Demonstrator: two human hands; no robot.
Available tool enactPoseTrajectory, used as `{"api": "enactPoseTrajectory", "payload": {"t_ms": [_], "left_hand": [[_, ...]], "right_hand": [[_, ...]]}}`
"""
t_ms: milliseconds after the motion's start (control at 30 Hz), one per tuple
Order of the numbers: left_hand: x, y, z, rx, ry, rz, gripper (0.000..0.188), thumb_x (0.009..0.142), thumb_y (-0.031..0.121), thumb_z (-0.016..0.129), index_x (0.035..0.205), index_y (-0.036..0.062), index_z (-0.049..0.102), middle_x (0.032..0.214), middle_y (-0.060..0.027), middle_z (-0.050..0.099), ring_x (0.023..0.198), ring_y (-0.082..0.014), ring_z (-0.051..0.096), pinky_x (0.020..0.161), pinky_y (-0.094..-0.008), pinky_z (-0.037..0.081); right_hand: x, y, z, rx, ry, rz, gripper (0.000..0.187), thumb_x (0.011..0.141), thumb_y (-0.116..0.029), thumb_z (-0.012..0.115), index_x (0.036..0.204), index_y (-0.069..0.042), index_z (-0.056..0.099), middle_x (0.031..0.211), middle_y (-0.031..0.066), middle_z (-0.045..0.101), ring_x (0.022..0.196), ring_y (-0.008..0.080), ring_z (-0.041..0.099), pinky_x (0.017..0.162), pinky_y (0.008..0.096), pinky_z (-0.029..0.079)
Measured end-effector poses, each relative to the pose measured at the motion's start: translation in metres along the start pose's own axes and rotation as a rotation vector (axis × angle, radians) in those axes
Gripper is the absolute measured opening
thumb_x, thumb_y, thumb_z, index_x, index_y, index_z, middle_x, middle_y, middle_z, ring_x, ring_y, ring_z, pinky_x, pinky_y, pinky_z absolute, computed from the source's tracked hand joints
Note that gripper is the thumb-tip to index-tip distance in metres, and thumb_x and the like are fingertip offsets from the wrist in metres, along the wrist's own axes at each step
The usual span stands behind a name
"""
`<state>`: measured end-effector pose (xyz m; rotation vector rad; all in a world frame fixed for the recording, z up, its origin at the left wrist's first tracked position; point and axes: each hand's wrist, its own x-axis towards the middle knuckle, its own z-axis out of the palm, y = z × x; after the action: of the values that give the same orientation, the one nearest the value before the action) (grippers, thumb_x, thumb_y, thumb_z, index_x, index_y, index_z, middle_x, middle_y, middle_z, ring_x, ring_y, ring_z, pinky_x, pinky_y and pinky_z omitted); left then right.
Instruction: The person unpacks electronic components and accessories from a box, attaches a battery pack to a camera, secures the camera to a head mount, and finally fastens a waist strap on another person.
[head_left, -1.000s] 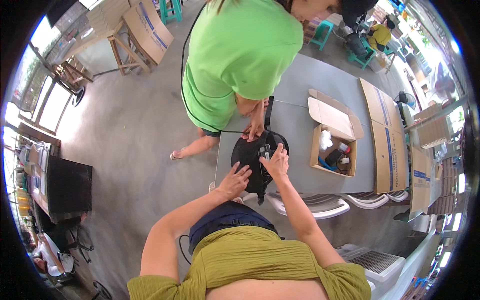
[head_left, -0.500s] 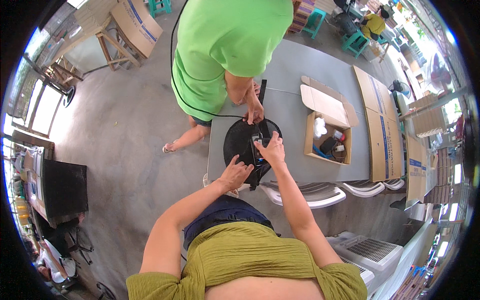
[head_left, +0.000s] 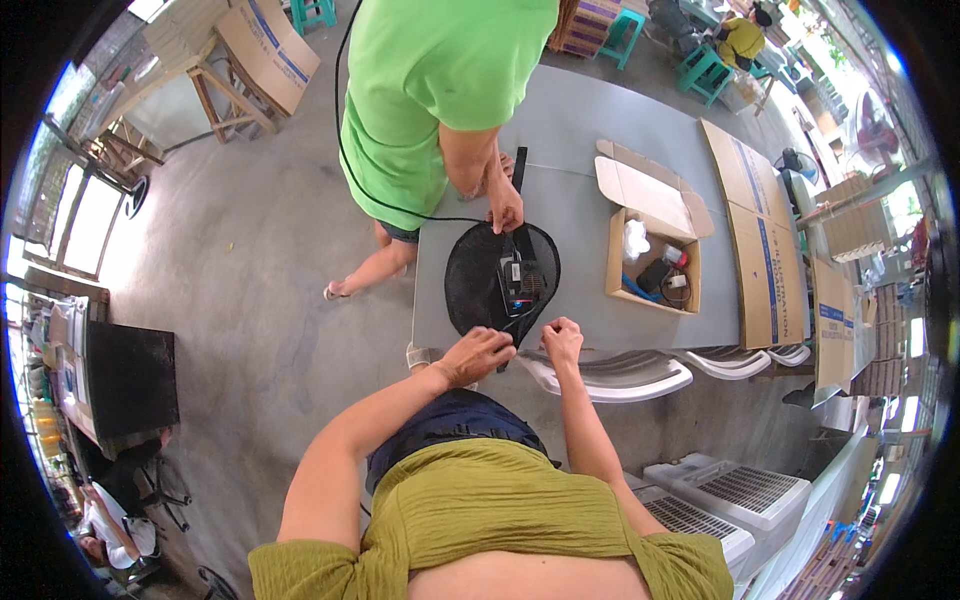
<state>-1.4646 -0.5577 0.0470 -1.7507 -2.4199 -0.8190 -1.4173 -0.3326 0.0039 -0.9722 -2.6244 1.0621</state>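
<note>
A black, round, hat-like mesh piece [head_left: 470, 280] lies at the table's near left corner. On it sits a small black electronic device [head_left: 517, 285] with a tiny blue light. My left hand [head_left: 476, 356] has its fingers bent and closed on the near rim of the mesh piece, where a black strap hangs down. Just right of that rim, my right hand [head_left: 562, 341] is held up with thumb and fingers pinched together; whatever is between them is too small to make out. A co-worker's hand [head_left: 506, 208] touches the far rim, beside a black cable [head_left: 440, 217].
The co-worker in a green shirt [head_left: 430, 90] stands at the left side of the grey table [head_left: 580, 195]. An open cardboard box [head_left: 655, 265] with small parts stands to the right. Flattened cartons [head_left: 755, 240] lie beyond it. White chairs [head_left: 620, 380] are tucked under the near edge.
My right hand has lifted off the device and drawn back toward me, fingers now pinched. My left hand has slid slightly toward me to the near rim. The device is now uncovered.
</note>
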Motion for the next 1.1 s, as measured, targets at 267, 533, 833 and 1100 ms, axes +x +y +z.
{"api": "enactPoseTrajectory", "payload": {"t_ms": [267,533,833,1100], "left_hand": [[0.009,0.021,0.063,0.384,0.016,0.187,0.013,0.084,0.021,0.055,0.092,0.0157,0.063,0.1,0.0009,0.053,0.099,-0.0145,0.049,0.079,-0.0324,0.041],[0.024,0.018,0.072,0.296,-0.174,0.131,0.013,0.082,0.021,0.056,0.078,0.0112,0.064,0.097,-0.0029,0.057,0.084,-0.0182,0.061,0.068,-0.0331,0.049],[0.024,0.003,0.065,0.188,-0.195,0.192,0.012,0.08,0.018,0.058,0.077,0.0078,0.064,0.098,-0.0067,0.055,0.082,-0.0214,0.063,0.068,-0.0306,0.057],[0.022,-0.012,0.045,0.01,-0.274,0.144,0.009,0.081,0.011,0.057,0.081,0.0056,0.064,0.107,-0.0083,0.055,0.087,-0.0223,0.067,0.073,-0.0329,0.057]], "right_hand": [[0.004,0.002,-0.011,0.107,-0.098,0.158,0.022,0.075,-0.018,0.071,0.087,0.0,0.067,0.077,0.0145,0.069,0.072,0.0256,0.067,0.068,0.0355,0.052],[-0.026,0.035,-0.039,0.043,-0.134,0.01,0.014,0.078,-0.008,0.071,0.088,0.0,0.066,0.074,0.009,0.069,0.058,0.0118,0.063,0.053,0.028,0.05],[-0.047,0.044,-0.053,0.201,-0.146,0.011,0.02,0.072,-0.007,0.073,0.091,-0.001,0.068,0.082,0.0129,0.071,0.075,0.021,0.069,0.073,0.0319,0.054],[-0.076,0.006,-0.053,0.719,-0.491,0.319,0.03,0.08,0.002,0.065,0.11,0.004,0.06,0.089,0.0106,0.067,0.07,0.0163,0.067,0.064,0.0282,0.057]]}}
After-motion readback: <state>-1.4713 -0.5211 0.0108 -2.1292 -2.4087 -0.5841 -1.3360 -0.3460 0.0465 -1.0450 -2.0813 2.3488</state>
